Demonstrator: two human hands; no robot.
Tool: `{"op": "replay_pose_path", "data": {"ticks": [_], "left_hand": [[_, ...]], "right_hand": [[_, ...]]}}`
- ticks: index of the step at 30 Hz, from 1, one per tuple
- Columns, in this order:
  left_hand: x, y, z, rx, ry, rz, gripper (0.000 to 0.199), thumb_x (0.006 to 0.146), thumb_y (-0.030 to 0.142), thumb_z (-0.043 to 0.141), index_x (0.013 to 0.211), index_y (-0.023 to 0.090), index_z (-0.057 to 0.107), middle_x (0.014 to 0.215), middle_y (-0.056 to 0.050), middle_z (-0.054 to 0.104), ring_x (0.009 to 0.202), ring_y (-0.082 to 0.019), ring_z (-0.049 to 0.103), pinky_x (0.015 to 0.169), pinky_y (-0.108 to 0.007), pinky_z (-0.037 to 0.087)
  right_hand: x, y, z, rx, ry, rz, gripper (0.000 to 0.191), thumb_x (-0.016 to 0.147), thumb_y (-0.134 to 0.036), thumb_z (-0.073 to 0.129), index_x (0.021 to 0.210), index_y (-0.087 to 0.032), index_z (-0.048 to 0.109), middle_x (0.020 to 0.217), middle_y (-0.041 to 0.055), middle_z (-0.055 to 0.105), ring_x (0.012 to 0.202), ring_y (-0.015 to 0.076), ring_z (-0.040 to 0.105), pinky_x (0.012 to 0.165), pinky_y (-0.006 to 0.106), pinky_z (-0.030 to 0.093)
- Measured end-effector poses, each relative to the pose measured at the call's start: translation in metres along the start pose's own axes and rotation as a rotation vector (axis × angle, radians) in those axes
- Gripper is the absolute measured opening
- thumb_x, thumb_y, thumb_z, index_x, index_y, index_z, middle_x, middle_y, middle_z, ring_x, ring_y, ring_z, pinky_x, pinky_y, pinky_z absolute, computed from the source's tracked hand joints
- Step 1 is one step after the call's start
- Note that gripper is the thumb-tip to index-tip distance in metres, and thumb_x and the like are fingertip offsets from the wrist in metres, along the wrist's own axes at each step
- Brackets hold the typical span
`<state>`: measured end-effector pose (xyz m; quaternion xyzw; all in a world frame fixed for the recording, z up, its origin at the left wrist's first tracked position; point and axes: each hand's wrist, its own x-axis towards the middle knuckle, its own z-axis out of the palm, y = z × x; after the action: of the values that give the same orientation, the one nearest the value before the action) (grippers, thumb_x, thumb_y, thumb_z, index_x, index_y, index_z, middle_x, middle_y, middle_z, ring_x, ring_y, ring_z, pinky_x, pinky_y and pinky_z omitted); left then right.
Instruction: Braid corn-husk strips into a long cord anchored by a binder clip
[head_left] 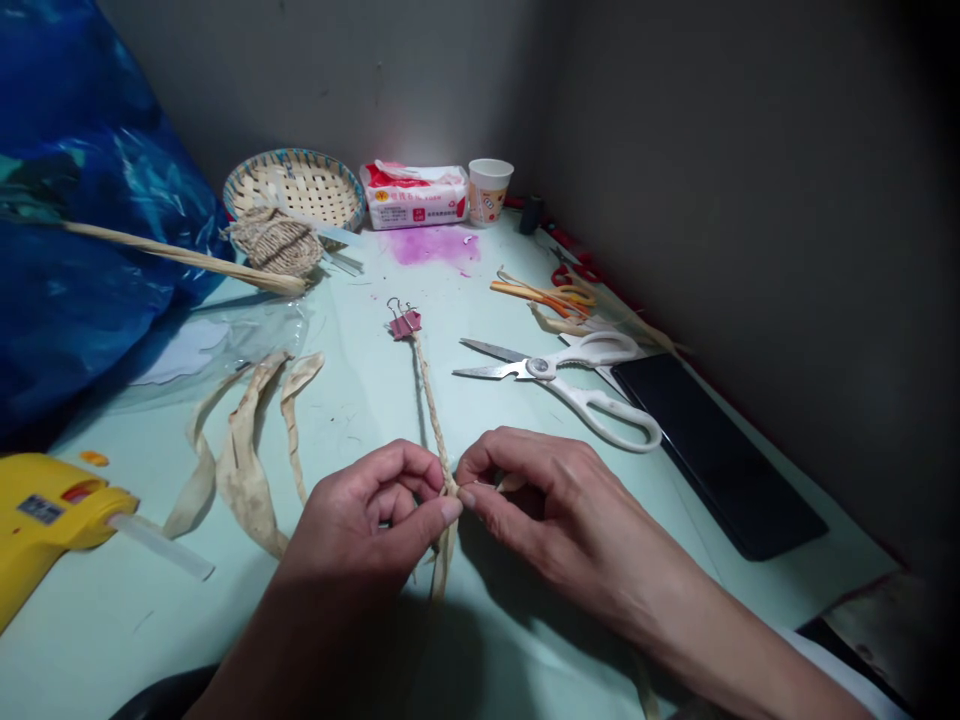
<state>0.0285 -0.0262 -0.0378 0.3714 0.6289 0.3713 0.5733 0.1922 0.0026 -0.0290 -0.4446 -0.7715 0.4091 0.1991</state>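
Note:
A thin braided cord (429, 395) runs from a dark pink binder clip (406, 325) on the table toward me. At its near end my left hand (382, 510) pinches the braid from the left, thumb and index finger pressed on it. From the right, my right hand (525, 490) pinches the same spot, its fingers curled around a pale strand. Loose strands (444, 565) hang below the fingertips. White-handled scissors (541, 368) lie spread apart to the right of the cord. Dried husk strips (244, 465) rest on the left.
Yellow glue gun (45, 520) at left, beside a blue plastic bag (75, 200). At the back stand a woven basket (330, 190), twine ball (277, 241), tissue pack (416, 197) and paper cup (490, 192). A black phone (720, 455) lies right, near orange strips (551, 297).

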Motion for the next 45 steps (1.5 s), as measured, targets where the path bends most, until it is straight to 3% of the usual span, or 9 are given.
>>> {"op": "replay_pose_path", "data": {"ticks": [14, 29, 37, 45], "left_hand": [[0.000, 0.000, -0.002, 0.000, -0.027, 0.006, 0.021, 0.061, 0.028, 0.075, 0.070, 0.016, 0.061, 0.050, 0.008, 0.040, 0.047, -0.006, 0.032, 0.044, -0.017, 0.022], [-0.002, 0.000, -0.008, -0.191, -0.200, -0.137, 0.028, 0.070, 0.036, 0.077, 0.079, 0.018, 0.057, 0.050, 0.012, 0.039, 0.039, 0.001, 0.023, 0.036, -0.011, 0.014], [0.000, 0.005, -0.011, -0.204, -0.280, -0.166, 0.016, 0.079, 0.028, 0.068, 0.083, 0.017, 0.057, 0.055, 0.010, 0.046, 0.034, 0.003, 0.022, 0.034, -0.010, 0.012], [0.003, -0.003, -0.009, -0.223, -0.243, -0.114, 0.015, 0.080, 0.030, 0.067, 0.083, 0.017, 0.059, 0.055, 0.010, 0.042, 0.037, 0.001, 0.021, 0.034, -0.012, 0.016]], "right_hand": [[-0.001, -0.004, -0.001, 0.032, -0.009, 0.053, 0.015, 0.091, -0.021, 0.050, 0.081, -0.019, 0.061, 0.069, -0.0027, 0.060, 0.059, 0.0103, 0.047, 0.056, 0.023, 0.032], [-0.001, -0.008, -0.004, 0.063, -0.021, 0.065, 0.015, 0.092, -0.021, 0.049, 0.082, -0.018, 0.059, 0.069, -0.0021, 0.057, 0.058, 0.0107, 0.044, 0.054, 0.024, 0.031], [0.000, -0.002, -0.002, 0.060, 0.001, 0.024, 0.013, 0.090, -0.017, 0.050, 0.082, -0.019, 0.059, 0.073, -0.0028, 0.058, 0.063, 0.0100, 0.047, 0.059, 0.022, 0.033], [0.000, -0.001, -0.004, 0.049, 0.011, -0.018, 0.012, 0.092, -0.018, 0.052, 0.082, -0.019, 0.059, 0.074, -0.0044, 0.058, 0.067, 0.0095, 0.048, 0.063, 0.022, 0.034]]}}
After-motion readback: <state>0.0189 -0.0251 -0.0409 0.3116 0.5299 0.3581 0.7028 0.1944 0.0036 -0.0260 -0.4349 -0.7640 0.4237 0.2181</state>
